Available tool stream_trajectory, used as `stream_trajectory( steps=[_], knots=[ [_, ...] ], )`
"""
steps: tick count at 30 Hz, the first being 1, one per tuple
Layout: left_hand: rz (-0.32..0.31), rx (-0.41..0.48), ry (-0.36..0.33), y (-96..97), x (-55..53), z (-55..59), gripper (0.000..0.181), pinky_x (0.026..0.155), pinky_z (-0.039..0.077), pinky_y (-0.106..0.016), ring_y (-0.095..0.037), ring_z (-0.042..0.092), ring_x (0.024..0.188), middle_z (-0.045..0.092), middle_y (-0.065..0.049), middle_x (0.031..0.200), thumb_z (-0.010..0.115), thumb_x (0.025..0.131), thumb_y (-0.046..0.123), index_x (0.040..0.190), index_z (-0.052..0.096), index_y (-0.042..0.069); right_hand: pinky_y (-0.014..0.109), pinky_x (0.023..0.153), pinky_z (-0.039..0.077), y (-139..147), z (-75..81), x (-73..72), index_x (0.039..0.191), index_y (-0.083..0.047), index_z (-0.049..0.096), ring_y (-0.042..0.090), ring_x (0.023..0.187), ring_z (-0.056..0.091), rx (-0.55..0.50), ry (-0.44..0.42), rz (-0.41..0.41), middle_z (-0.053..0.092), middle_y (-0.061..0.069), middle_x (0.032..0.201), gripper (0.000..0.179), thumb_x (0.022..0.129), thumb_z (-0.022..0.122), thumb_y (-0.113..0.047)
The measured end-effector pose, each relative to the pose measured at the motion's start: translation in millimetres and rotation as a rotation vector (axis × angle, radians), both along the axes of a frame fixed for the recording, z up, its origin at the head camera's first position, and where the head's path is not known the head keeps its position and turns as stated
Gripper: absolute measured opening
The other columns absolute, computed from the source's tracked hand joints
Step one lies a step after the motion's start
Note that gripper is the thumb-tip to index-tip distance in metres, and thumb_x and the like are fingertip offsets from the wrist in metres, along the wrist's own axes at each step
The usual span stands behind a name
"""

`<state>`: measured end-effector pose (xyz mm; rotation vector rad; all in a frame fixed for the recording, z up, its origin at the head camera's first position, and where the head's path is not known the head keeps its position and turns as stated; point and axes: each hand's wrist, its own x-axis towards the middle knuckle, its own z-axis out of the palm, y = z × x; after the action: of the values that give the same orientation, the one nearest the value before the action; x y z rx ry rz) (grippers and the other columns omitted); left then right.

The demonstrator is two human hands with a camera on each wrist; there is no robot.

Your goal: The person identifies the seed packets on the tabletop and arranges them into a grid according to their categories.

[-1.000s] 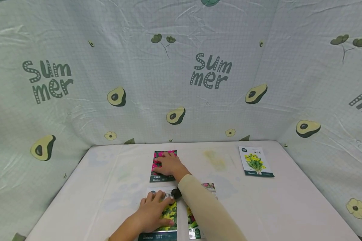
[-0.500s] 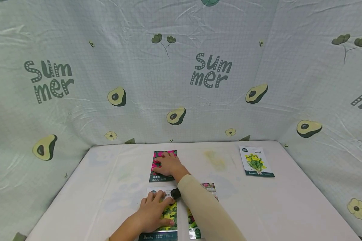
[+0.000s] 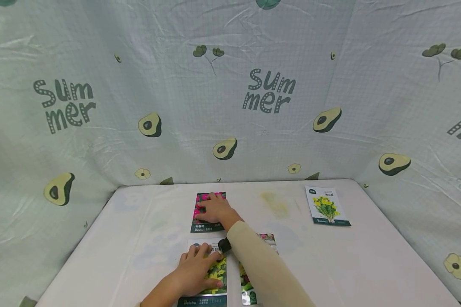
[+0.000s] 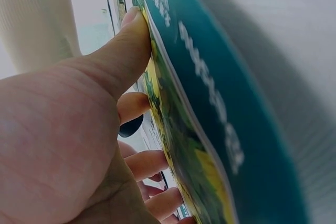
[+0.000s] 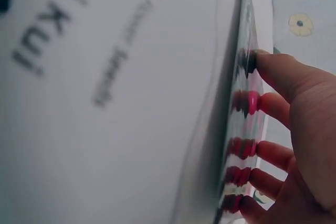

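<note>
My left hand (image 3: 194,273) rests with spread fingers on a seed packet with yellow flowers (image 3: 220,273) and a dark green lower band. In the left wrist view its thumb and fingertips press on the front of that packet (image 4: 168,82). Farther back, my right hand (image 3: 214,209) lies on a seed packet with pink flowers (image 3: 201,227), covering much of its right side. All its fingertips touch the glossy pink packet (image 5: 244,124) in the right wrist view. The yellow-flower packet's white top (image 5: 131,87) fills the left of that view.
Beneath the right sleeve (image 3: 265,268) lies a third seed packet (image 3: 247,294), partly hidden. A white packet with a yellow bouquet (image 3: 325,207) sits at the back right of the white table (image 3: 311,264). A patterned curtain (image 3: 177,94) stands behind the table.
</note>
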<state>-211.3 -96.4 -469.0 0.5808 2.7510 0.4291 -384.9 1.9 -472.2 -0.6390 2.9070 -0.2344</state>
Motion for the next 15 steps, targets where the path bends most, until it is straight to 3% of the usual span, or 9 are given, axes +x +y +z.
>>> stream_trajectory(
  steps=[4,15],
  knots=[
    [0.002,-0.006,0.005,-0.8,-0.1,-3.5,0.064,0.089,0.04,-0.061,-0.038,0.041,0.124,0.045,-0.008,0.138,0.07,0.085,0.065,0.138,0.058,0.03,0.05,0.121,0.034,0.0,3.3,0.9,0.152,-0.042,0.049,0.031,0.152,0.035,0.035,-0.004,0.015,0.035,0.005,0.164,0.058,0.098,0.057,-0.062],
    [-0.003,-0.01,0.007,-0.2,0.1,1.0,0.064,0.09,0.04,-0.061,-0.039,0.041,0.123,0.045,-0.009,0.137,0.073,0.086,0.06,0.139,0.058,0.028,0.049,0.12,0.036,-1.4,5.4,1.3,0.152,-0.032,0.05,0.023,0.15,0.04,0.079,0.065,0.0,0.044,-0.001,0.161,0.066,0.095,0.058,-0.065]
  ],
)
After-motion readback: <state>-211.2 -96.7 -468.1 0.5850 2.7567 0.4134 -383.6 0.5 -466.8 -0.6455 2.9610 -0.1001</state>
